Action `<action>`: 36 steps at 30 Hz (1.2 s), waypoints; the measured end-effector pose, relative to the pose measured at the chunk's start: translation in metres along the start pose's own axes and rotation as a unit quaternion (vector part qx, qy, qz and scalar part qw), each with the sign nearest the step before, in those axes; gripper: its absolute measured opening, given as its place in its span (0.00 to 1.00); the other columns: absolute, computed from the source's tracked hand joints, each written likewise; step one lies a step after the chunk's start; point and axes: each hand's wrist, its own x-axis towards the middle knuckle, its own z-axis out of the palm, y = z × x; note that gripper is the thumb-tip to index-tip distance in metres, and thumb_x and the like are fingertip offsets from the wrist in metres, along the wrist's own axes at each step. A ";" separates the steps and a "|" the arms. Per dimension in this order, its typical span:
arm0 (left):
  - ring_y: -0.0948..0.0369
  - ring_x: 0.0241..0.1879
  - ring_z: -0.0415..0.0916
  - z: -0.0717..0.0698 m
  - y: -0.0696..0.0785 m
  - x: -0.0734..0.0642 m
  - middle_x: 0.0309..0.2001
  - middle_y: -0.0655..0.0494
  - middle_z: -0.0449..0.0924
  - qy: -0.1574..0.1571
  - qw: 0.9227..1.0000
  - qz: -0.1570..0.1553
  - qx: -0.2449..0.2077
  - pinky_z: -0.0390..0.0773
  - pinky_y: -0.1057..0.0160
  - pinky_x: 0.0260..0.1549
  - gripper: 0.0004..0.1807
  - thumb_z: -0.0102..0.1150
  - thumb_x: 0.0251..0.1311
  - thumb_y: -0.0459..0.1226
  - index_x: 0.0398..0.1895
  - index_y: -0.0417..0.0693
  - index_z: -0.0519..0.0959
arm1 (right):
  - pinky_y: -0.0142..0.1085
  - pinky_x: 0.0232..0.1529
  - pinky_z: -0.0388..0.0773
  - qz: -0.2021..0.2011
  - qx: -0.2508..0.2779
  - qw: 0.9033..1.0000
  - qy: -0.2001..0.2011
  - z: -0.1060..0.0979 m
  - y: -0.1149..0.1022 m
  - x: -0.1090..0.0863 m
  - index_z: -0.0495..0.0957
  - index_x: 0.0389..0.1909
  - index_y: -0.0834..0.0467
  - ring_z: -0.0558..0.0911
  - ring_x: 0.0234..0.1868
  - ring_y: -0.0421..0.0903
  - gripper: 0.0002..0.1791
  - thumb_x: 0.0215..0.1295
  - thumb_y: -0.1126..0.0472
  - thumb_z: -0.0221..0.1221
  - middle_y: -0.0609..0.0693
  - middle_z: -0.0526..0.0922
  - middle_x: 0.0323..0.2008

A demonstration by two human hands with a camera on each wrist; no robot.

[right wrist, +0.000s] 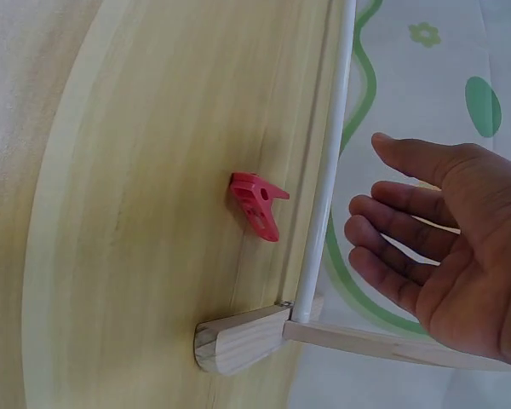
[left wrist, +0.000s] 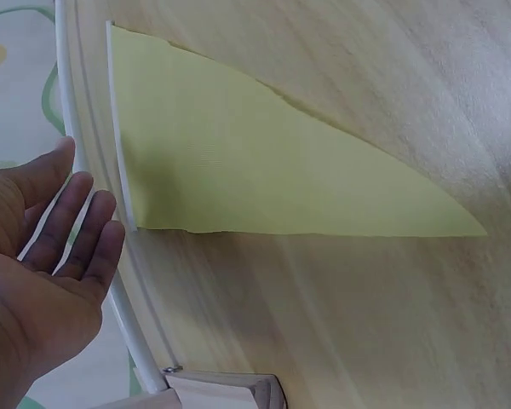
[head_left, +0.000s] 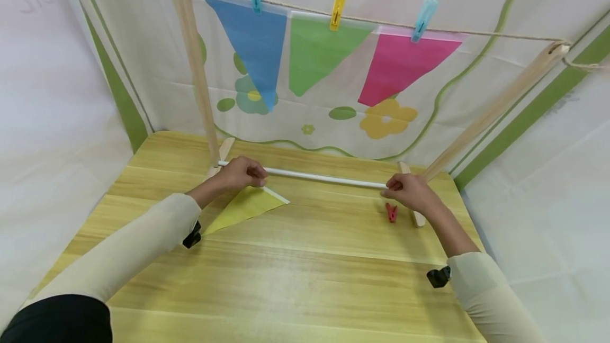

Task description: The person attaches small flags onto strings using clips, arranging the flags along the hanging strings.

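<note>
A yellow triangular pennant [head_left: 245,208] with a white top strip lies on the wooden table. Just above its strip is my left hand [head_left: 244,171], fingers loosely bent and holding nothing in the left wrist view. Near the right end of a white rod [head_left: 329,178], my right hand [head_left: 410,190] hovers with relaxed fingers, also holding nothing. Below it on the table is a small red clothespin [right wrist: 257,204]. Blue [head_left: 259,41], green [head_left: 321,49] and pink [head_left: 405,62] pennants hang from a twine line [head_left: 495,34], clipped by light blue and yellow clothespins [head_left: 338,7].
Wooden posts rise at the left [head_left: 193,57] and right [head_left: 500,102], the twine tied to their tops. The white rod joins them low down, near wooden feet such as the right one [right wrist: 238,341]. Behind stands a flower-printed fabric wall [head_left: 286,131].
</note>
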 end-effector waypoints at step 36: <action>0.41 0.58 0.90 0.011 -0.011 0.000 0.54 0.38 0.93 0.026 0.992 0.029 0.119 0.89 0.41 0.63 0.11 0.70 0.72 0.25 0.54 0.33 0.90 | 0.44 0.41 0.80 0.049 -0.013 0.997 -0.061 0.014 0.019 -0.005 0.86 0.53 0.68 0.80 0.38 0.51 0.27 0.78 0.44 0.71 0.60 0.89 0.44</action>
